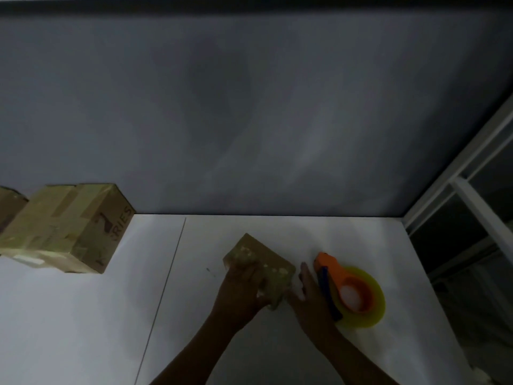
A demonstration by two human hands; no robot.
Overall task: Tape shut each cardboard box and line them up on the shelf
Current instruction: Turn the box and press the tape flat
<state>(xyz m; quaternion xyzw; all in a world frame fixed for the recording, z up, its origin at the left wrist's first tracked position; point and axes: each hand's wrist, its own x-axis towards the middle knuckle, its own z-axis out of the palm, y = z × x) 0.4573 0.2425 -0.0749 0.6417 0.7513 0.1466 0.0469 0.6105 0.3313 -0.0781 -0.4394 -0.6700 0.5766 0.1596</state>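
A small cardboard box (266, 262) with patches of tape lies on the white shelf surface (83, 315) near the middle. My left hand (244, 293) grips its near left side, fingers curled over the top. My right hand (308, 290) lies flat with straight fingers just right of the box, between it and an orange tape dispenser (341, 282) holding a yellow tape roll (372, 309). A larger taped cardboard box (66, 229) stands at the back left against the wall, with another box (8, 207) partly cut off at the left edge.
A grey wall (249, 107) rises behind the shelf. A white window frame (472, 195) borders the right side, where the shelf ends. A thin seam (166, 279) runs across the surface left of my hands.
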